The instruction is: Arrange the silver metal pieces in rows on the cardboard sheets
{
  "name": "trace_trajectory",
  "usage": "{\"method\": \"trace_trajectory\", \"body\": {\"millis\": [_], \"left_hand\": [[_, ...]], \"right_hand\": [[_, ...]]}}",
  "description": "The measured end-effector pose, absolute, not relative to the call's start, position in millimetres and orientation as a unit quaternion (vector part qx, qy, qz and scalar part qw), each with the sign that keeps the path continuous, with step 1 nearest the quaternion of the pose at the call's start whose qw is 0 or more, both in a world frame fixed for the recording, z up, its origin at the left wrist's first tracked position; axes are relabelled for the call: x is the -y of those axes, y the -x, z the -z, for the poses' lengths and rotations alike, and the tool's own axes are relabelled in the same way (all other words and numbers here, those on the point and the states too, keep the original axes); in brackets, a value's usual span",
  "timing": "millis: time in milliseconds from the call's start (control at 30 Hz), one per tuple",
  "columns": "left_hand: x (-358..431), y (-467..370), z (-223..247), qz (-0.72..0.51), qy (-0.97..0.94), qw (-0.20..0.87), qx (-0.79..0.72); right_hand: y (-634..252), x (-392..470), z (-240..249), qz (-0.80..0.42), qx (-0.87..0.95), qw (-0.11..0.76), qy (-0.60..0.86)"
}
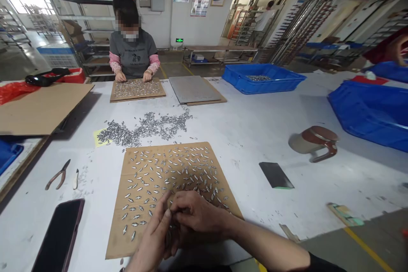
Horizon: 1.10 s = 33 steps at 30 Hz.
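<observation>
- The left hand (156,238) and right hand (197,214), nearest the camera, meet over the near edge of the flat brown cardboard sheet (174,195).
- That sheet runs away from the fingertips, studded with small pointed silver metal pieces (172,170) spaced apart in loose rows; the nearest ones lie just beyond the knuckles.
- Farther past the fingertips, a loose heap of the same silver pieces (146,127) sits on the white table (255,136).
- To the left of the left hand's fingers lies a dark phone with a reddish case (59,238); beyond it, rusty pliers (59,175).
- Doing this well probably means handling one piece at a time, setting it flat and clear of its neighbours, and keeping the wrists from sweeping pieces already laid.
- The right hand's fingers are curled together against the left thumb, seemingly pinching something tiny; what it is I cannot tell. The left hand's fingers are half closed, close together.
</observation>
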<state>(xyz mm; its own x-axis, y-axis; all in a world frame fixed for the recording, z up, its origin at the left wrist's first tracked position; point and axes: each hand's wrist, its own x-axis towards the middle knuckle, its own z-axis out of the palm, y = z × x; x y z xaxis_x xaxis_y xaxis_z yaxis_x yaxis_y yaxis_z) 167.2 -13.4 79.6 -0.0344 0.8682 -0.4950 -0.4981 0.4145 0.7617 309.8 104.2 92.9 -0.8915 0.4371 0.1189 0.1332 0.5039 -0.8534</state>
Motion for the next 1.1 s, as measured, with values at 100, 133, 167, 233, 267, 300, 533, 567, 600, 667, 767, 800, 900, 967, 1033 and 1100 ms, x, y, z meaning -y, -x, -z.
{"method": "trace_trajectory", "body": {"millis": [100, 133, 167, 233, 267, 300, 533, 567, 600, 667, 767, 800, 900, 967, 1033, 1100], "left_hand": [[14, -170, -78, -0.494, -0.222, 0.681, -0.492], [13, -169, -77, -0.492, -0.226, 0.691, -0.480], [13, -169, -74, -0.494, -0.220, 0.700, -0.466], [12, -165, -69, -0.511, -0.177, 0.710, -0.451], [12, -162, -67, -0.519, -0.145, 0.711, -0.452], [12, -159, -64, -0.526, -0.114, 0.709, -0.455], [11, -152, -56, -0.536, -0.038, 0.698, -0.472], [11, -154, -55, -0.538, -0.037, 0.693, -0.479], [11, -155, -54, -0.542, -0.042, 0.685, -0.485], [10, -156, -52, -0.550, -0.069, 0.670, -0.494], [9, -154, -51, -0.552, -0.106, 0.660, -0.498], [9, -153, -51, -0.554, -0.112, 0.658, -0.498], [10, -149, -54, -0.568, -0.113, 0.646, -0.497], [10, -148, -57, -0.572, -0.102, 0.642, -0.500], [11, -149, -58, -0.570, -0.100, 0.641, -0.504], [11, -152, -57, -0.569, -0.119, 0.640, -0.502]], "right_hand": [[-311, -101, -93, -0.476, 0.849, 0.129, 0.187], [-311, -101, -93, -0.469, 0.855, 0.117, 0.186], [-312, -102, -93, -0.460, 0.861, 0.109, 0.188], [-312, -111, -92, -0.436, 0.869, 0.105, 0.210], [-312, -119, -90, -0.416, 0.871, 0.111, 0.236], [-311, -129, -88, -0.388, 0.873, 0.118, 0.270], [-288, -205, -62, -0.150, 0.881, 0.100, 0.437], [-282, -209, -59, -0.138, 0.880, 0.086, 0.446], [-276, -212, -56, -0.129, 0.880, 0.071, 0.452], [-266, -215, -51, -0.117, 0.878, 0.048, 0.462], [-262, -218, -49, -0.119, 0.874, 0.037, 0.470], [-264, -218, -50, -0.127, 0.873, 0.044, 0.469], [-280, -204, -61, -0.160, 0.871, 0.118, 0.448], [-293, -179, -70, -0.205, 0.873, 0.183, 0.404], [-305, -146, -77, -0.285, 0.877, 0.214, 0.324], [-314, -111, -78, -0.367, 0.865, 0.222, 0.260]]}}
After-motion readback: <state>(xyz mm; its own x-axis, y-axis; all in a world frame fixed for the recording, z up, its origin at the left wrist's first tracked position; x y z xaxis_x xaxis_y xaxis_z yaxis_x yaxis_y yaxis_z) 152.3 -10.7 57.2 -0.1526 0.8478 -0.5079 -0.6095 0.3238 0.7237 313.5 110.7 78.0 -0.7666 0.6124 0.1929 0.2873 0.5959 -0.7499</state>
